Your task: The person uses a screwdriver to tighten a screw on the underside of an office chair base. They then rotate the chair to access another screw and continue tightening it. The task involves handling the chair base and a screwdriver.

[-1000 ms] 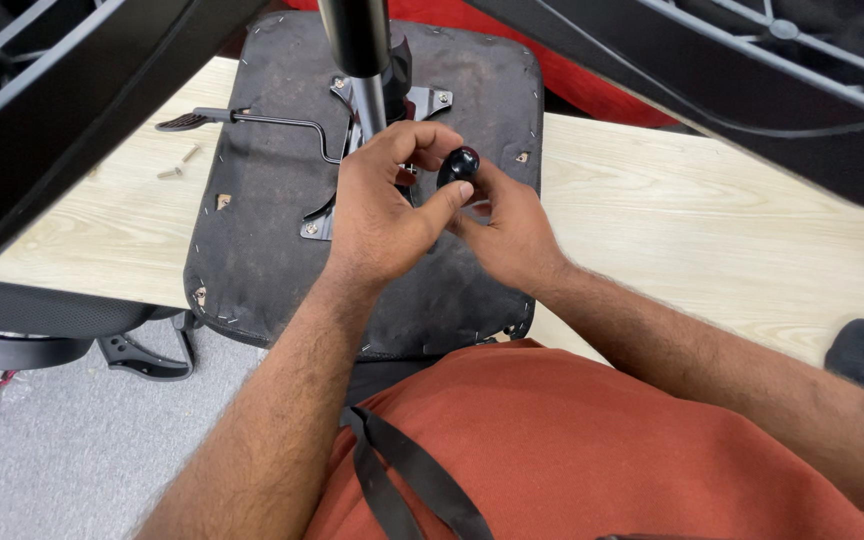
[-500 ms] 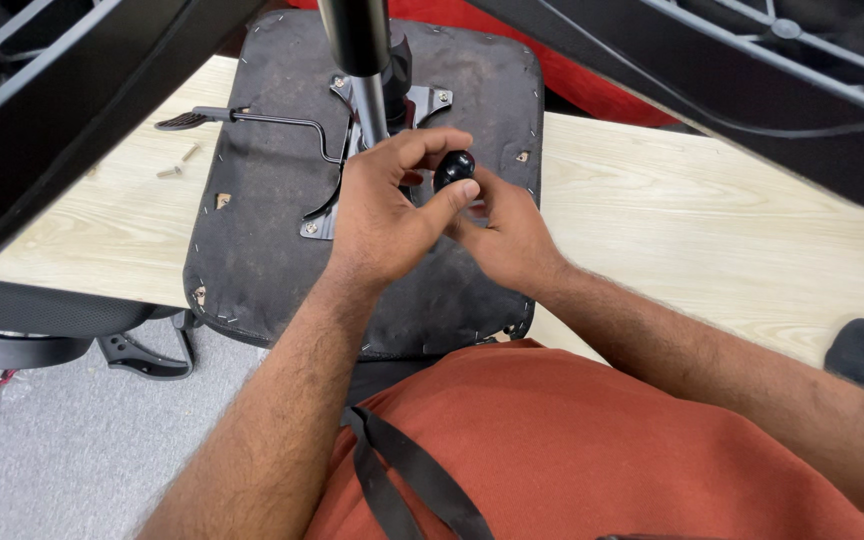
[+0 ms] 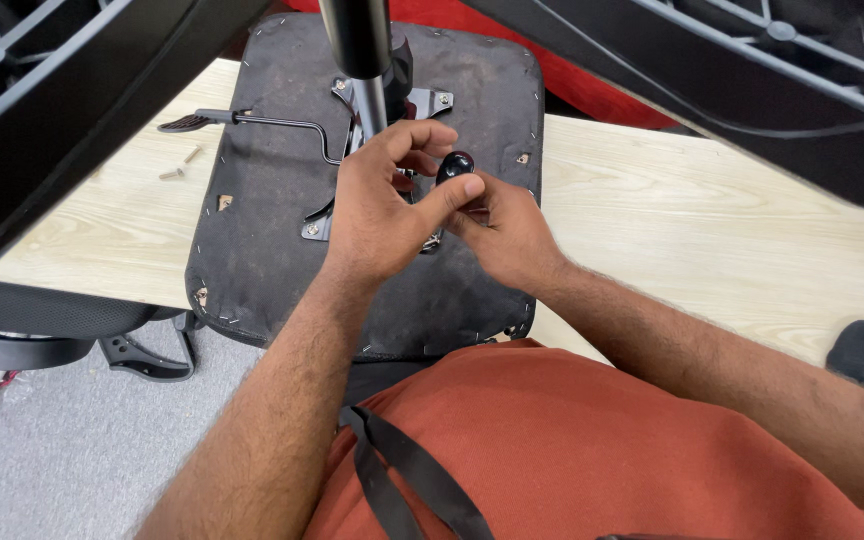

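An upturned office chair seat (image 3: 282, 230), its black fabric underside up, lies on a light wooden table (image 3: 712, 230). A metal mechanism plate with a black gas column (image 3: 357, 45) rises from its middle, and a thin lever with a flat black paddle (image 3: 252, 122) sticks out to the left. Both hands meet at a small round black knob (image 3: 455, 166) beside the mechanism. My left hand (image 3: 382, 215) has its thumb pressed against the knob. My right hand (image 3: 507, 228) grips the knob from the right and below.
Black chair base legs (image 3: 712, 70) cross the top of the view on both sides. Two loose screws (image 3: 180, 165) lie on the table left of the seat. Another black chair part (image 3: 47, 330) sits at the lower left over grey carpet (image 3: 72, 450).
The fingers have shifted slightly around the knob; the seat and arms stay where they were.
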